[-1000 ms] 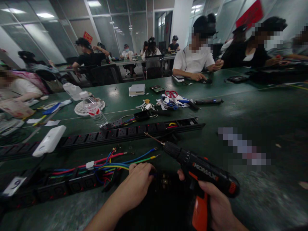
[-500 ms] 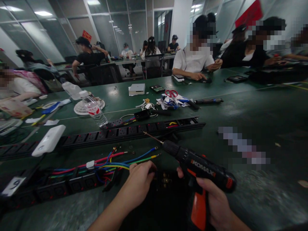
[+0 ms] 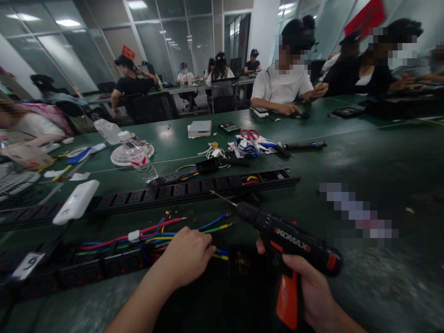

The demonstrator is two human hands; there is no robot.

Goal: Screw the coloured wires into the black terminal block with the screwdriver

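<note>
As our right fingers (image 3: 292, 262) clamp the drill (image 3: 294, 243), our left fingers (image 3: 205, 241) seem closed round wires (image 3: 222, 255), likely positioning them, which next needs steadiness.

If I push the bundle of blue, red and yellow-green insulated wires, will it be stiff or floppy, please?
The bundle of coloured wires is probably springy rather than floppy, as several ends stick out nearly straight. It may splay when pushed, since these ends fan apart. Its left part may resist moving, lying along the nearer black socket strip.
</note>
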